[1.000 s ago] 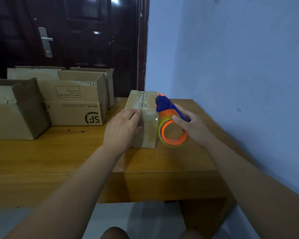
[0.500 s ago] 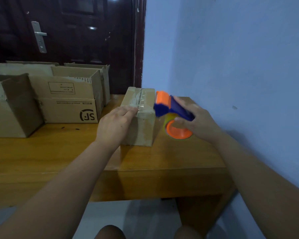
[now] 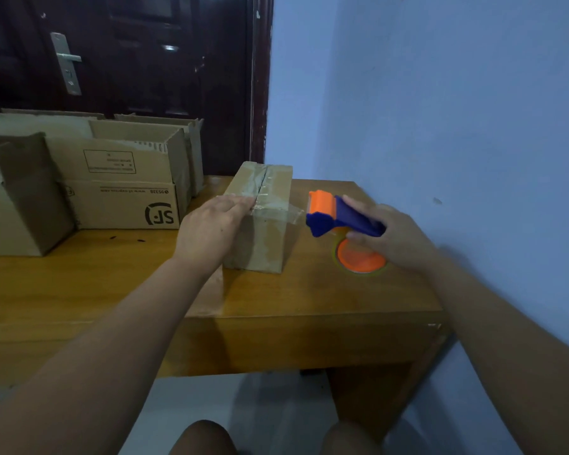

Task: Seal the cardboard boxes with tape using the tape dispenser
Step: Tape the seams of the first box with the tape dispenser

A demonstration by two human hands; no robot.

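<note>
A small closed cardboard box (image 3: 266, 238) stands on the wooden table (image 3: 309, 297), with clear tape along its top seam. My left hand (image 3: 211, 229) lies flat on the box's near top edge, pressing the tape end down. My right hand (image 3: 391, 238) grips the blue and orange tape dispenser (image 3: 339, 220), held to the right of the box and just above the table. A strip of clear tape (image 3: 294, 213) stretches from the box's top right corner to the dispenser's orange roller. The tape roll (image 3: 358, 261) hangs under my hand.
Several open cardboard boxes (image 3: 119, 192) stand on the left of the table, one marked SF. A dark door (image 3: 128, 70) is behind them. A blue wall (image 3: 440, 126) runs close along the table's right side. My knees show below the table's front edge.
My right hand has pulled the dispenser rightward, away from the box, and turned it, drawing out a strip of tape. My left hand has stayed on the box top.
</note>
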